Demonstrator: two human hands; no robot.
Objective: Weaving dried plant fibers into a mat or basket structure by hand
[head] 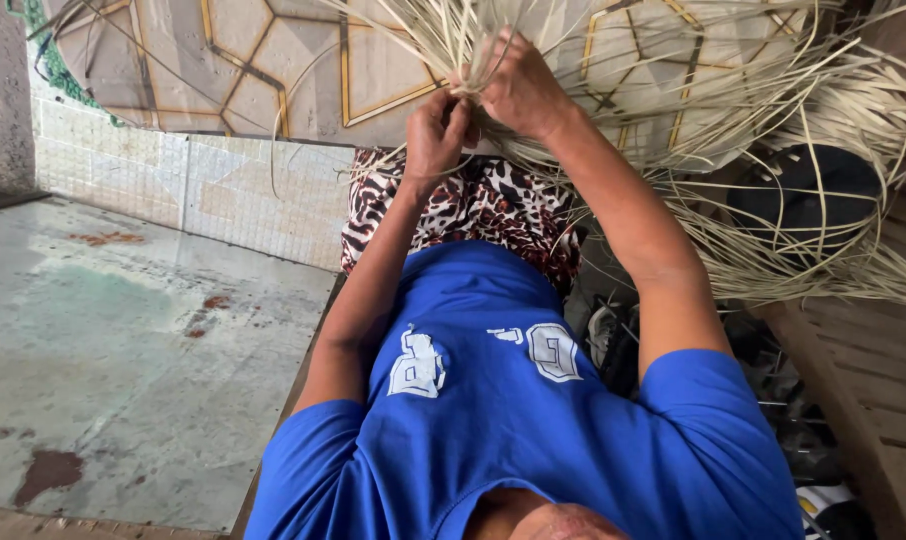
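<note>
**Two hands gathered on a bundle of pale strips**

Head view. Both hands meet at the top centre of the frame, over the lap, where long pale strips (pixel 673 110) of reed or split cane converge. The left hand (pixel 435 135) is closed, its fingers curled and pressed together around a few strands at the point where they bunch. The right hand (pixel 518 85) lies just above and touching it, also closed, knuckles toward the camera, pinching the same cluster from the other side — exactly which strands each finger holds cannot be told. From this grip the strips fan away up and to the person's right, their long axes sweeping in loose curves toward the right edge, so the free lengths lie nearer the right arm. Behind them stands a patterned panel (pixel 273 70) with gold lines. Below the hands are a spotted cloth (pixel 473 205) and a blue shirt (pixel 493 420); a worn grey floor (pixel 123 350) lies on the person's left, wooden slats (pixel 863 380) on the right.
</note>
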